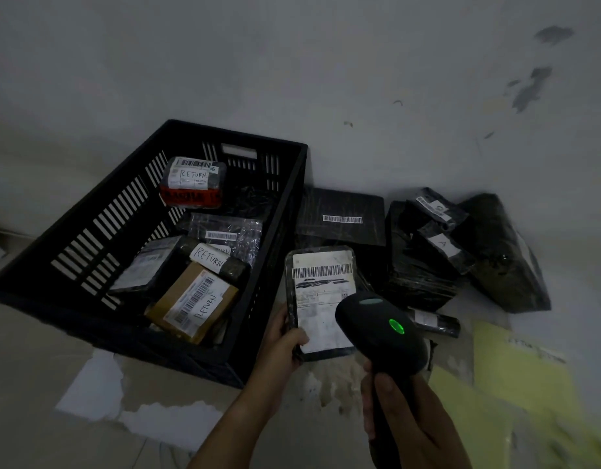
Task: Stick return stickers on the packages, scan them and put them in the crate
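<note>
Black shrink-wrapped package (321,299) is getting held up in the left hand (285,343), thumb lying over the near-left corner of its white label and the other fingers curling round the edge underneath, so it's a proper grip. Right hand (404,411) is wrapping its fingers round the handle of the scanner (380,330), whose head is hovering just past those fingertips and over the label's near-right part, with a green light (396,326) glowing on top. I'm guessing that's the scan going through, but I'm only judging by the light. For doing this bit well: the barcode (321,270) is sitting at the label's far end, beyond the left thumb, so I'd be pointing the scanner nose at that rather than at the small print, and angling the package so the glossy wrap isn't throwing glare. Thumb isn't covering the bars, which is good. I'm not seeing a RETURN sticker on the part of the label that's showing, and the scanner is hiding some of it, so that's worth checking before dropping it in. Crate (99,228) is waiting just left of the left-hand knuckles, holding parcels with RETURN written on them, so it's a short swing over. Unsorted black parcels (424,262) are piling up by the wall, beyond both sets of fingertips.
</note>
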A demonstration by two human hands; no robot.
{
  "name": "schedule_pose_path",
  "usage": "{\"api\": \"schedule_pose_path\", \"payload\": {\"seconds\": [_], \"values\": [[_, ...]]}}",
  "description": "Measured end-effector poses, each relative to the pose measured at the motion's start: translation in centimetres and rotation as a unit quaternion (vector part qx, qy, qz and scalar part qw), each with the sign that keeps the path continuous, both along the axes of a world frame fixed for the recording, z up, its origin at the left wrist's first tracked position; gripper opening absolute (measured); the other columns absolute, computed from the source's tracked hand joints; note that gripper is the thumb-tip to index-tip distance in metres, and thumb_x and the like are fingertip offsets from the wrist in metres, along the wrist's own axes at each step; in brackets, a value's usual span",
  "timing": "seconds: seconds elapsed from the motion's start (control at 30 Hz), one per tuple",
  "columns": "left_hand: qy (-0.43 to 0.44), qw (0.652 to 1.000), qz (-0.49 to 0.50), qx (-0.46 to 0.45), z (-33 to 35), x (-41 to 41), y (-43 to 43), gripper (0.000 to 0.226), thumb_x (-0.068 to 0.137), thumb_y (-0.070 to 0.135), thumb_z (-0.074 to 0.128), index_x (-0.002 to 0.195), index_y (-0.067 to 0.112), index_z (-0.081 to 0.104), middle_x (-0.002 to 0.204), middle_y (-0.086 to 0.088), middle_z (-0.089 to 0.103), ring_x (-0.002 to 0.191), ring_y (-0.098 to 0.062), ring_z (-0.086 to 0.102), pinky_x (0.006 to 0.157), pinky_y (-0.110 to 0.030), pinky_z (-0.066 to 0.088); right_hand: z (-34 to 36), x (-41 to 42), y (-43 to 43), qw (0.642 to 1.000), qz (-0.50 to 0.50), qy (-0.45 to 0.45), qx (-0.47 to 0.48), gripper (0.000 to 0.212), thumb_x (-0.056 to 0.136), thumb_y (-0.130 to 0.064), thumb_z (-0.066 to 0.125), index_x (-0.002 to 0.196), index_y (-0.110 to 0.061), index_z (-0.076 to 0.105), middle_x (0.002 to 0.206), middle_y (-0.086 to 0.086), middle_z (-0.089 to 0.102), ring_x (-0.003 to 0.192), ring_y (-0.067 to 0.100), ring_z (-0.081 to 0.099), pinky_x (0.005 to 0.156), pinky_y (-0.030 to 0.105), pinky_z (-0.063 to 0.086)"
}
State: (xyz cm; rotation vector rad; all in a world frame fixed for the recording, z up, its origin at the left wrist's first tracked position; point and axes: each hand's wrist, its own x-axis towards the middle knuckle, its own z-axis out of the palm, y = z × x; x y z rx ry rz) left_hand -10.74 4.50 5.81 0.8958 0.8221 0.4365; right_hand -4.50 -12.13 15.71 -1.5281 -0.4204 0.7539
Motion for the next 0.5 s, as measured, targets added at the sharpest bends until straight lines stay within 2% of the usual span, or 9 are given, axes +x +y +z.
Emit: {"api": "schedule_pose_path", "payload": {"seconds": [0.13,0.23,0.3,0.37,0.43,0.5], "values": [[0.002,1.000,0.007,-0.002,-0.2,0.2,0.1,0.060,0.071,0.010,0.056,0.120,0.042,0.071,0.125,-0.001,0.073,0.116,-0.028,0.069,0.103,-0.062,0.051,-0.2,0.2,0.0,1.000,0.017,-0.014,-0.007,0.079,0.049,-0.090,0.068,0.105,-0.035,0.069,0.070,0.023,0.064,0.061,0.036,0.062,0.068,0.041,0.047],[0.006,1.000,0.013,-0.008,-0.1,0.3,0.2,0.060,0.069,0.010,0.057,0.116,0.044,0.072,0.125,-0.001,0.073,0.116,-0.030,0.068,0.104,-0.063,0.050,0.1,0.5,-0.1,0.999,0.029,-0.018,-0.021,0.071,0.054,-0.088,0.065,0.096,-0.031,0.069,0.067,0.020,0.062,0.055,0.028,0.059,0.059,0.032,0.044],[0.011,1.000,0.014,-0.009,0.0,0.4,0.2,0.060,0.069,0.011,0.058,0.117,0.044,0.071,0.124,-0.001,0.073,0.117,-0.030,0.068,0.104,-0.064,0.049,0.2,1.0,0.1,0.998,0.043,-0.019,-0.043,0.057,0.063,-0.080,0.060,0.093,-0.033,0.067,0.064,0.015,0.062,0.051,0.021,0.056,0.055,0.029,0.041],[0.021,1.000,0.017,-0.010,0.0,0.2,0.2,0.057,0.074,0.009,0.059,0.115,0.046,0.070,0.123,0.001,0.074,0.117,-0.029,0.068,0.103,-0.063,0.051,-0.6,2.0,0.4,0.996,0.046,-0.023,-0.069,0.050,0.077,-0.075,0.054,0.099,-0.031,0.064,0.064,0.011,0.061,0.053,0.019,0.057,0.058,0.034,0.043],[0.036,0.999,0.021,-0.010,0.0,0.0,0.2,0.056,0.086,0.003,0.057,0.121,0.047,0.067,0.123,0.004,0.074,0.118,-0.027,0.068,0.102,-0.059,0.053,-2.2,3.2,0.6,0.994,0.030,-0.028,-0.099,0.045,0.083,-0.060,0.053,0.108,-0.023,0.059,0.069,0.010,0.060,0.059,0.020,0.057,0.060,0.038,0.045],[0.054,0.998,0.028,-0.005,0.1,-0.3,0.2,0.060,0.094,0.000,0.054,0.135,0.042,0.059,0.123,0.007,0.074,0.118,-0.024,0.067,0.100,-0.054,0.055,-4.1,4.5,0.8,0.992,0.025,-0.038,-0.115,0.025,0.097,-0.035,0.049,0.117,-0.020,0.054,0.077,0.015,0.058,0.065,0.021,0.055,0.062,0.036,0.044]]}}
